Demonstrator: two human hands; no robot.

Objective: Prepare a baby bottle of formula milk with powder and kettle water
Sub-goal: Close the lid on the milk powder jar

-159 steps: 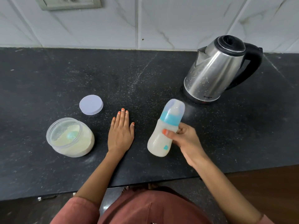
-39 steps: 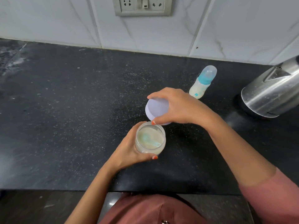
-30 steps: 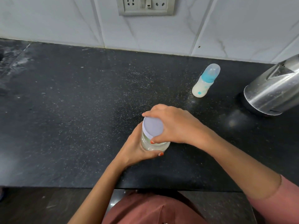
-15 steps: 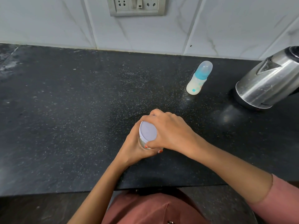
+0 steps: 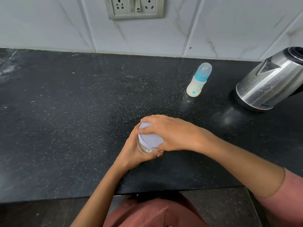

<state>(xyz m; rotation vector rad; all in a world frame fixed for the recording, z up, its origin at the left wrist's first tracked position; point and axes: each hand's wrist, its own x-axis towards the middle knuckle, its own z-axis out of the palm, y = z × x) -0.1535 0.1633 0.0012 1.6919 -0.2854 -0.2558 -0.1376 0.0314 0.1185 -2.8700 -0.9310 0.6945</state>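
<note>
Black speckled stone countertop [image 5: 65, 128] runs below a white marble-pattern tiled wall [image 5: 49, 22] carrying a switch-and-socket plate [image 5: 134, 7].

Left hand [image 5: 132, 154] comes in from below, fingers wrapped round the clear wall of the powder jar [image 5: 146, 149], thumb curled across its near side. Right hand [image 5: 172, 133] reaches over from the right with the wrist bent. Its palm is above the pale lilac lid [image 5: 150, 138], and its fingers and thumb are curled round the lid's rim. The lid sits on the jar mouth; whether it is fully seated cannot be determined.

Jar contents and base are largely hidden by both hands; only a sliver of clear wall shows beneath the lid.

Baby bottle [image 5: 197, 82], capped, with a blue collar and pale milky contents, stands beyond the grip and to its right, well apart from both hands. Steel kettle [image 5: 265, 86] stands further right of the grip, its handle and lid cut off by the frame edge. Pink sleeve [image 5: 288, 190] on the right forearm is cut off at the corner.
</note>
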